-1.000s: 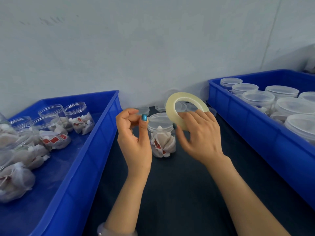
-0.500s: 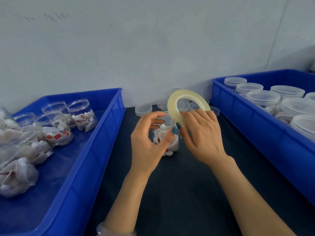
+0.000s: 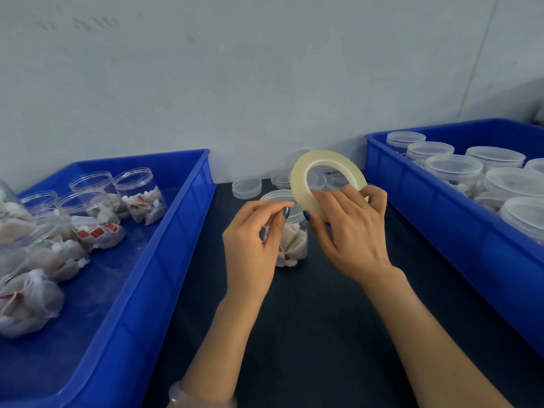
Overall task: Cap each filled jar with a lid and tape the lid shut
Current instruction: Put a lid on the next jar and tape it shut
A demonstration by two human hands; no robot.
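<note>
Gripping tape roll in right hand by lidded jar; left hand fingers pinched, contents unclear.

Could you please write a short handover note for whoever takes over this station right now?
Right hand grips the tape roll above the centre jar.
Left hand pinches thumb and forefinger beside the roll, probably on the tape's end; the clear tape itself does not show.
The centre jar is filled and wears its lid; no tape visible on it.
Done: lidded jars stand in the right bin; taping cannot be seen.
Left: tape this jar, then cap and tape the open filled jars in the left bin.
Spare lids lie behind it on the table.
</note>
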